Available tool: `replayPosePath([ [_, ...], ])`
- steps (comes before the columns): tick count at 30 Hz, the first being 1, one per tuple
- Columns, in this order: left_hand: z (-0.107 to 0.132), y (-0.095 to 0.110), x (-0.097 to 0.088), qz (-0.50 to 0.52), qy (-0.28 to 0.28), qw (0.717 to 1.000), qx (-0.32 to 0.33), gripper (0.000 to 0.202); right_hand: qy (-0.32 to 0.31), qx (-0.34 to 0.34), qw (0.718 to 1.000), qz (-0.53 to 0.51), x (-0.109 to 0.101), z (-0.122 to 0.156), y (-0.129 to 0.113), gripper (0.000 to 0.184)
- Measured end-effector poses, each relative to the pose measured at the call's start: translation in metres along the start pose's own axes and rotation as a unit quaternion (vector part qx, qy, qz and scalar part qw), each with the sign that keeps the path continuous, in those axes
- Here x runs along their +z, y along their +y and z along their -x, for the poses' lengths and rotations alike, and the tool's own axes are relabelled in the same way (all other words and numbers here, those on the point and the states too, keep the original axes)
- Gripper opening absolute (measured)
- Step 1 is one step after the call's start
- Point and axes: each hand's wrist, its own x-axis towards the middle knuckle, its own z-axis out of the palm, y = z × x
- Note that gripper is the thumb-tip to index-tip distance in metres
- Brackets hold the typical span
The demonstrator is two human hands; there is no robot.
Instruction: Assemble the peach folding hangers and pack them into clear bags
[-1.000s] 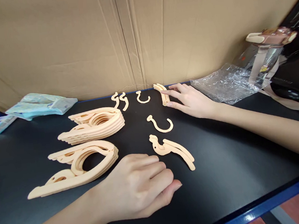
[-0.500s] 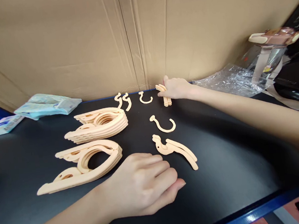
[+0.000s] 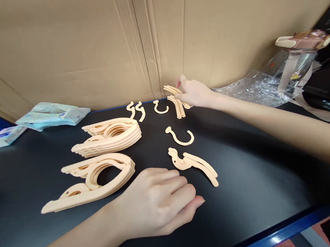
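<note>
At the back of the black table, my right hand (image 3: 195,92) pinches a thin beige hanger arm (image 3: 170,88), partly hidden by the fingers. Just below it a small bunch of similar hanger arms (image 3: 177,107) lies on the table. My left hand (image 3: 161,202) rests as a loose fist near the front, with nothing showing in it. Beyond its knuckles lies a pair of joined hanger arms (image 3: 195,165). A beige hanger hook (image 3: 181,139) lies behind those, and another hook (image 3: 161,107) farther back. Left of the fist is a stack of folded beige hangers (image 3: 100,181).
A second stack of folded hangers (image 3: 110,139) sits behind the first, with two small curved pieces (image 3: 136,111) beyond. Soft blue-white packs (image 3: 53,115) lie at the left. Clear plastic wrap (image 3: 250,89) and a strapped bottle (image 3: 302,54) are at the right. Cardboard (image 3: 86,49) walls the back.
My right hand has risen slightly, drawing one hanger arm apart from the bunch. The bunch has shifted a little left and spread. My left hand stays put.
</note>
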Motion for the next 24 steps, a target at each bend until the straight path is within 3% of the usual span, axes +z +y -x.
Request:
replayPosePath([
  [5, 0.001, -0.001, 0.0, 0.003, 0.001, 1.0, 0.0, 0.037, 0.021, -0.104, 0.994, -0.038, -0.016, 0.032, 0.004, 0.04],
  [11, -0.001, 0.0, 0.001, 0.003, 0.001, 1.0, -0.005, 0.038, -0.048, -0.189, 0.98, -0.048, -0.007, 0.062, 0.007, 0.039],
  [15, -0.002, 0.0, 0.0, -0.002, -0.003, 1.0, -0.007, 0.039, -0.066, -0.231, 0.971, 0.001, -0.001, 0.064, 0.004, 0.044],
  [21, 0.0, 0.0, 0.001, 0.002, -0.003, 1.0, -0.005, 0.039, -0.017, -0.288, 0.946, 0.15, 0.0, 0.066, -0.006, 0.036],
  [24, -0.001, 0.0, 0.001, 0.002, 0.0, 1.0, -0.005, 0.037, -0.009, -0.313, 0.935, 0.164, 0.001, 0.068, -0.01, 0.03],
])
